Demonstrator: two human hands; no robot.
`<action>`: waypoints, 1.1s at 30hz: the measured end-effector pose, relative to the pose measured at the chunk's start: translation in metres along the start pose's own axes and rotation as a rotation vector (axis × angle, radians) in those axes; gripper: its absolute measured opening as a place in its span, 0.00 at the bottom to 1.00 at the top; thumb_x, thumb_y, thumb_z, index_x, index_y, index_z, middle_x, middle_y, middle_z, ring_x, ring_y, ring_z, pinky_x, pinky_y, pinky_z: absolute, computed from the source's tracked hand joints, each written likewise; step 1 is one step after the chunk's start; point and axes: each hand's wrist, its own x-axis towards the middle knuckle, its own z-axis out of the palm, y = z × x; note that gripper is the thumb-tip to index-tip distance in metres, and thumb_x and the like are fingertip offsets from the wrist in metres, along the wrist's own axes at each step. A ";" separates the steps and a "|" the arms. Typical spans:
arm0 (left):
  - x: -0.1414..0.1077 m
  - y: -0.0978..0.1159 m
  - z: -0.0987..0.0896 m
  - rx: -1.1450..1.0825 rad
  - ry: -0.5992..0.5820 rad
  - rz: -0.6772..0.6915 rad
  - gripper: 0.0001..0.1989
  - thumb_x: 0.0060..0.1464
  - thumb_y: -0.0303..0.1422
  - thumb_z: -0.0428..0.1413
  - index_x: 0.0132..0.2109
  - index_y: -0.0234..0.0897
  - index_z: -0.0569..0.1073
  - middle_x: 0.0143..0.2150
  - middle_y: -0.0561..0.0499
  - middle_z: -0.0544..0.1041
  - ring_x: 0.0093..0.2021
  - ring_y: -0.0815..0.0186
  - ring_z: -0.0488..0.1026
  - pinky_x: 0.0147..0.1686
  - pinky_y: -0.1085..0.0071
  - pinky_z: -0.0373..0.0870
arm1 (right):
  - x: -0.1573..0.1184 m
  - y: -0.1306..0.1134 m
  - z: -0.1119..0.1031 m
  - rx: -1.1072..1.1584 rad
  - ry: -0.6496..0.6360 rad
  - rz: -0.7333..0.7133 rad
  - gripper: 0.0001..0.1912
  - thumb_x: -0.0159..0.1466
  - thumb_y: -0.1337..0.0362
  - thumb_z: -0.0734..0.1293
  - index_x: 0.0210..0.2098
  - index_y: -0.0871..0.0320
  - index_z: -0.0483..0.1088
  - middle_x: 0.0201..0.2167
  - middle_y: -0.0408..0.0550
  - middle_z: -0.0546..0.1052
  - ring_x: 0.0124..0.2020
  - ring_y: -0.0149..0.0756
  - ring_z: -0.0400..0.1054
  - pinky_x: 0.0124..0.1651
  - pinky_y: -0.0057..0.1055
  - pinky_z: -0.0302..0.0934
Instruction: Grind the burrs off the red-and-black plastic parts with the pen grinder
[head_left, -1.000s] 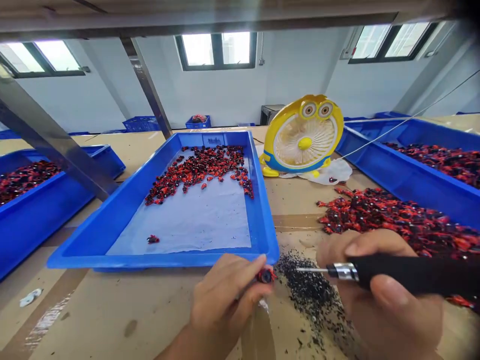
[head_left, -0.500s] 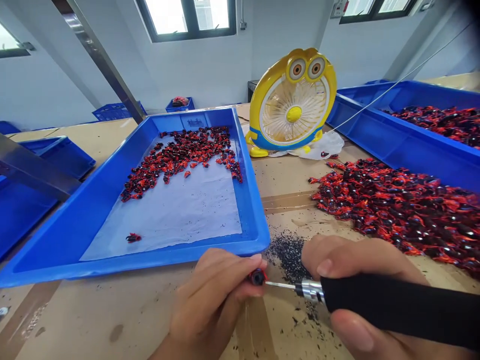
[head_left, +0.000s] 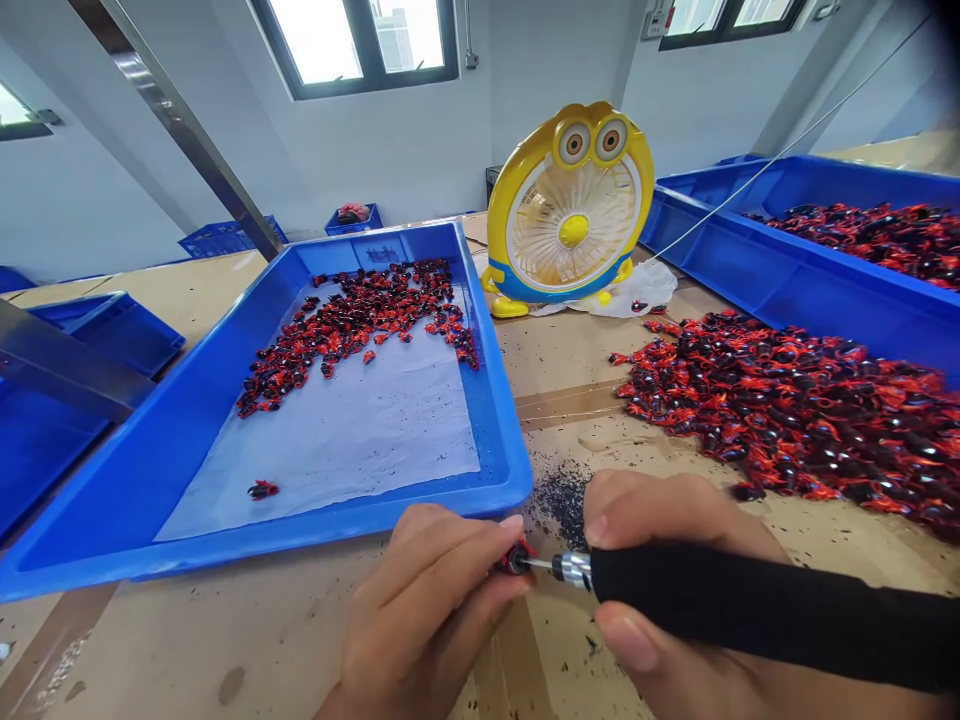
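Observation:
Between the thumb and fingers of my left hand (head_left: pixel 431 605) is a small red and black part (head_left: pixel 515 558), its round dark end facing right. My right hand (head_left: pixel 675 520) grips a black-handled tool (head_left: pixel 750 610) with a silver collar. The tool's thin metal tip meets the dark end of the part; how deep it reaches is hidden. Just beyond my left hand, a blue tray (head_left: pixel 300 548) holds a white sheet (head_left: pixel 360 430) and many red and black parts (head_left: pixel 360 315). One such part (head_left: pixel 262 489) lies apart near the tray's front.
A large pile of red and black parts (head_left: pixel 795 400) covers the table's right side. Black shavings (head_left: pixel 559 500) lie beyond my hands. A yellow fan (head_left: pixel 574 230) stands behind, beside another blue tray (head_left: pixel 825 270). A metal post (head_left: pixel 187 130) slants at the left.
My right hand has moved left with the tool, bringing its tip from beside the small part to its dark end. The view has shifted slightly.

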 end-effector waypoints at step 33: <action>-0.008 0.000 0.002 -0.103 0.008 -0.103 0.22 0.63 0.18 0.66 0.62 0.33 0.79 0.48 0.48 0.85 0.45 0.64 0.79 0.46 0.67 0.78 | -0.003 -0.007 0.005 0.030 0.019 0.021 0.10 0.66 0.57 0.75 0.43 0.47 0.71 0.27 0.39 0.77 0.16 0.26 0.61 0.21 0.28 0.61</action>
